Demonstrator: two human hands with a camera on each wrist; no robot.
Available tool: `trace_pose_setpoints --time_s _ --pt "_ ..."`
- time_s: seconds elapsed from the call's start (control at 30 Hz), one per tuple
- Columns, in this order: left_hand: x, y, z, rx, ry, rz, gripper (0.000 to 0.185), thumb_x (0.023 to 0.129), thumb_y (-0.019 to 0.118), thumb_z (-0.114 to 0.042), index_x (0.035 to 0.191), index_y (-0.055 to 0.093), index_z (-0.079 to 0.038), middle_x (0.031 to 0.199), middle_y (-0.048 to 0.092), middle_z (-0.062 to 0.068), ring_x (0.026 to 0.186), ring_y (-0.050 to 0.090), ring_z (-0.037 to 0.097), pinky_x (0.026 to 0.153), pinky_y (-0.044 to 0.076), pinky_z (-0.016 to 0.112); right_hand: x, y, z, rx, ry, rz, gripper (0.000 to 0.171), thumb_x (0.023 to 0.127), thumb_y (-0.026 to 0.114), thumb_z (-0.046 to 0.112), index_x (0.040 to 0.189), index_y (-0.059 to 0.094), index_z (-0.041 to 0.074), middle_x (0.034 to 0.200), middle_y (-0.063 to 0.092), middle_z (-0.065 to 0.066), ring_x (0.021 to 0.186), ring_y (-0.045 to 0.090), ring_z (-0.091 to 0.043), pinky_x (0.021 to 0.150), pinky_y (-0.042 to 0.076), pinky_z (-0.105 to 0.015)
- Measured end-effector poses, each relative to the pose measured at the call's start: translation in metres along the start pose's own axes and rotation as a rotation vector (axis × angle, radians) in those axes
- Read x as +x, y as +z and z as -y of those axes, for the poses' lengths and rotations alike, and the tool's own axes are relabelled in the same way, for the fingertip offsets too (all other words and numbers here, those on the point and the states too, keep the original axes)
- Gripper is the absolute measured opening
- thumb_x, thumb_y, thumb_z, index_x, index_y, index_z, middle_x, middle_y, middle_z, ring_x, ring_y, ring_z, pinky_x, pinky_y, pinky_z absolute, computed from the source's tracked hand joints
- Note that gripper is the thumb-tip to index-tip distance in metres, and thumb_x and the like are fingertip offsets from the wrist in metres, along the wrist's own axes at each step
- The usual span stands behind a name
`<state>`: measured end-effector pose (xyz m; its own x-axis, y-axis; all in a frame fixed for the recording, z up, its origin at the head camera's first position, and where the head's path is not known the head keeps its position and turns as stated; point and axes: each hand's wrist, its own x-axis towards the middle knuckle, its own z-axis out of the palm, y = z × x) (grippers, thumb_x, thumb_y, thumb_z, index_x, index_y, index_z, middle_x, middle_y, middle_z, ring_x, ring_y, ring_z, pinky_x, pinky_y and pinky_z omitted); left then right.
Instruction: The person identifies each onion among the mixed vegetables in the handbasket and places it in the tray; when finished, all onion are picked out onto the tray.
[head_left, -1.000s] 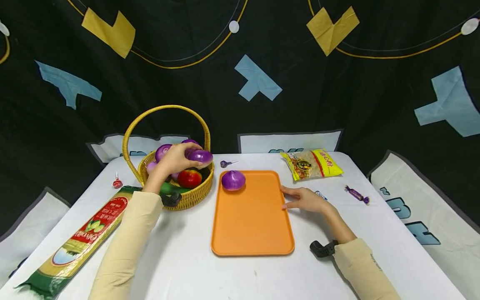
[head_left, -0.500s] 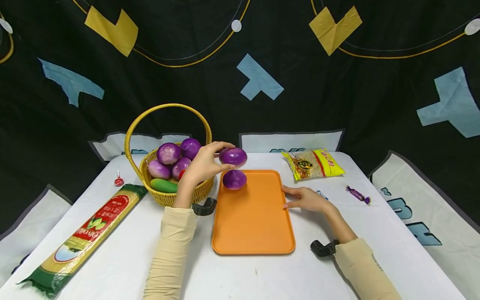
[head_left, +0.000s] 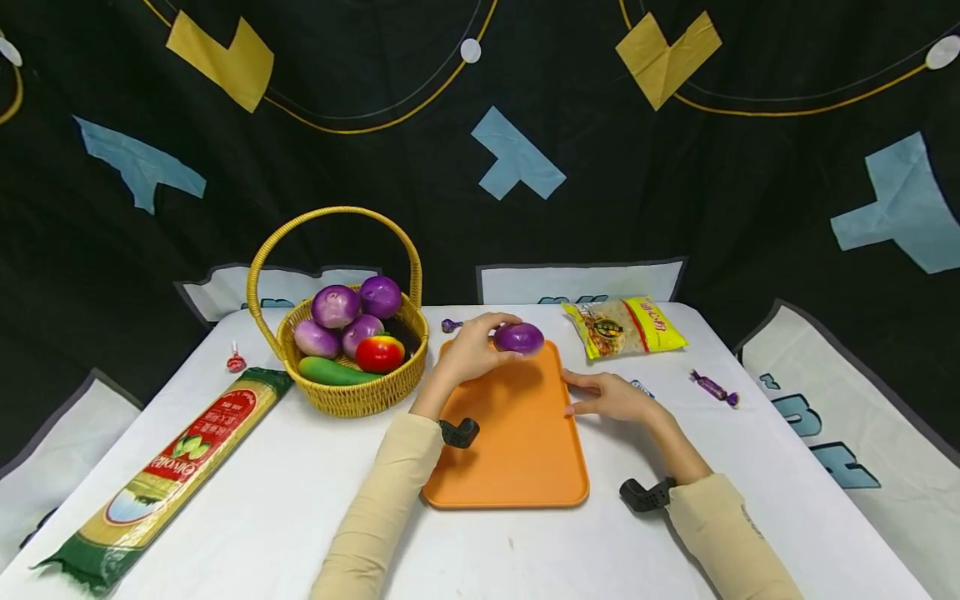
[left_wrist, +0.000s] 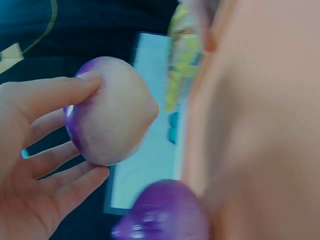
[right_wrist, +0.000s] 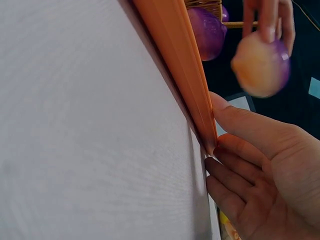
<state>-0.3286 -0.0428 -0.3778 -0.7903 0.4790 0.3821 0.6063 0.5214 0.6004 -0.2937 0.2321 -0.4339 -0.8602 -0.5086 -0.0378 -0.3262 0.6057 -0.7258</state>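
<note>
Six purple onions (head_left: 336, 306) are counted. One cucumber (head_left: 330, 372), one red fruit (head_left: 379, 353), one basket (head_left: 360, 398) and one orange tray (head_left: 517, 450) are seen.

I see the tray (head_left: 517, 467) in the middle of the desk (head_left: 300, 517), with the basket (head_left: 352, 396) just left of it. The pasta packet (head_left: 172, 467) lies further left, and the snack bag (head_left: 622, 327) sits behind the tray to the right.

White table (head_left: 315, 508) carries: orange tray (head_left: 517, 467) at centre, wicker basket (head_left: 352, 398) left of it, spaghetti pack (head_left: 172, 471) (front left), noodle packet (head_left: 622, 327) far right, wrapped candies (head_left: 714, 388) scattered, right hand (head_left: 611, 397) resting flat beside tray.
</note>
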Motion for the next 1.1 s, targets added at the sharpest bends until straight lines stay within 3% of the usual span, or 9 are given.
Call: trace_pose_setpoints --time_s 0.33,0.57,0.7,0.83,0.97,1.1 --pt "-0.002 0.03 0.01 0.091 0.023 0.056 0.045 0.079 0.08 -0.011 0.121 0.062 -0.004 0.12 0.063 0.012 0.114 0.058 0.027 0.101 0.044 0.039 0.001 0.001 0.0 0.004 0.004 0.0 0.068 0.087 0.072 0.032 0.144 0.043 0.006 0.149 0.038 -0.008 0.136 0.036 -0.03 0.111 0.028 -0.049" --pt "-0.003 0.035 0.013 0.179 0.013 0.08 0.049 0.082 0.077 -0.011 0.126 0.059 -0.003 0.129 0.057 0.015 0.121 0.053 0.029 0.104 0.041 0.04 0.0 0.002 0.0 0.002 0.006 0.006 0.068 0.088 0.072 0.031 0.144 0.043 0.006 0.15 0.037 -0.008 0.136 0.036 -0.03 0.111 0.027 -0.048" --pt "-0.002 0.024 0.0 0.217 0.004 0.116 0.051 0.084 0.076 -0.017 0.131 0.058 -0.005 0.136 0.052 0.017 0.128 0.047 0.031 0.107 0.037 0.041 0.0 0.002 0.0 0.0 0.002 -0.001 0.068 0.087 0.072 0.03 0.144 0.043 0.006 0.149 0.038 -0.008 0.136 0.037 -0.03 0.111 0.027 -0.048" --pt "-0.005 0.0 -0.021 0.208 -0.011 0.123 0.052 0.086 0.074 -0.019 0.135 0.056 -0.01 0.142 0.047 0.016 0.133 0.042 0.032 0.11 0.033 0.044 0.001 0.003 0.0 -0.016 -0.002 -0.002 0.069 0.087 0.072 0.031 0.144 0.043 0.006 0.149 0.039 -0.007 0.135 0.038 -0.03 0.111 0.028 -0.047" --pt "-0.01 -0.026 -0.039 0.186 -0.017 0.066 0.055 0.087 0.073 -0.021 0.137 0.054 -0.014 0.146 0.044 0.013 0.135 0.039 0.032 0.109 0.032 0.048 0.001 0.001 0.001 -0.036 0.001 -0.012 0.07 0.086 0.072 0.033 0.144 0.043 0.007 0.148 0.04 -0.007 0.135 0.038 -0.03 0.111 0.027 -0.048" --pt "-0.018 -0.049 -0.046 0.18 -0.012 -0.019 0.056 0.086 0.074 -0.025 0.137 0.054 -0.015 0.146 0.043 0.012 0.135 0.038 0.032 0.109 0.031 0.053 0.0 0.0 0.0 -0.035 0.002 -0.015 0.07 0.086 0.073 0.033 0.144 0.043 0.007 0.148 0.039 -0.007 0.135 0.037 -0.031 0.112 0.026 -0.048"
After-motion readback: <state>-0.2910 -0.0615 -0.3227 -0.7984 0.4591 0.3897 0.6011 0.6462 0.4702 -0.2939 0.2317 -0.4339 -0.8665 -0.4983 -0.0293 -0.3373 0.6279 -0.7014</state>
